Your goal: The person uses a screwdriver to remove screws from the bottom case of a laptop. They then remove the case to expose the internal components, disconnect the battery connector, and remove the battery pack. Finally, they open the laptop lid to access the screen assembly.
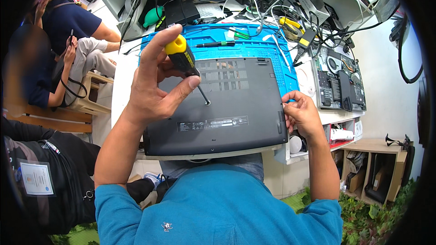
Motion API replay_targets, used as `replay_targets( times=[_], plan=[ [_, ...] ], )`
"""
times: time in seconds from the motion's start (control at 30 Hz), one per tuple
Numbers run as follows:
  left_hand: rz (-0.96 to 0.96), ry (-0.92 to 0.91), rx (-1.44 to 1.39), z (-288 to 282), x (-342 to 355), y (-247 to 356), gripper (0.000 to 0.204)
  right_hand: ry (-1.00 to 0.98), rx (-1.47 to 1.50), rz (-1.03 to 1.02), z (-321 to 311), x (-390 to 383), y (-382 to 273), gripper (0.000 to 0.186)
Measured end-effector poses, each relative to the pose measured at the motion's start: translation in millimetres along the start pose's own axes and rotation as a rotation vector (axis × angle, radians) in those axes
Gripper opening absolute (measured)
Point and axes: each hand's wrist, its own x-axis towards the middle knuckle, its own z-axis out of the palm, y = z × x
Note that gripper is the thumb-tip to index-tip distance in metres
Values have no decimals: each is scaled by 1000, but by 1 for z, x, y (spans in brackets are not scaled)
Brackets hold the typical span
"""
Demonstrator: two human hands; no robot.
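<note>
A laptop (pixel 227 131) with a dark grey case lies bottom side up in front of me, its vents on the far side and a label on the near side. My left hand (pixel 159 77) is closed on a screwdriver (pixel 184 56) with a yellow and black handle. The tilted shaft reaches down to a screw hole near the middle of the bottom cover. At the laptop's right edge, my right hand (pixel 303 114) has its thumb and fingers drawn together in a pinch. Whatever lies between those fingertips is too small to make out.
Under the laptop's far side spreads a blue work mat (pixel 209 36), bearing a slim black pen-like tool (pixel 215 44). An opened laptop (pixel 340 79) stands at right. Cables and yellow-handled pliers (pixel 290 25) crowd the back. People sit close on the left.
</note>
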Motion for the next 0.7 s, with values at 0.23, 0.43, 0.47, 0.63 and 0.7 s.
replay_targets(
  times=[0.23, 0.43, 0.47, 0.63, 0.7],
  plan=[
    [39, -153, 42, -11, 15, 14, 81, -11, 23, 2, -1, 0, 2, 23],
    [74, -122, 71, -15, 29, 26, 66, -15, 33, 4, -2, 0, 1, 22],
    [55, -128, 19, -15, 29, 26, 65, -17, 21, 4, -2, 0, 0, 22],
    [60, -145, 323, -21, 40, 42, 54, -23, -57, -1, -2, 0, -4, 23],
    [21, -130, 154, -15, 37, 39, 58, -28, -79, 6, -1, -2, -8, 23]
  ],
)
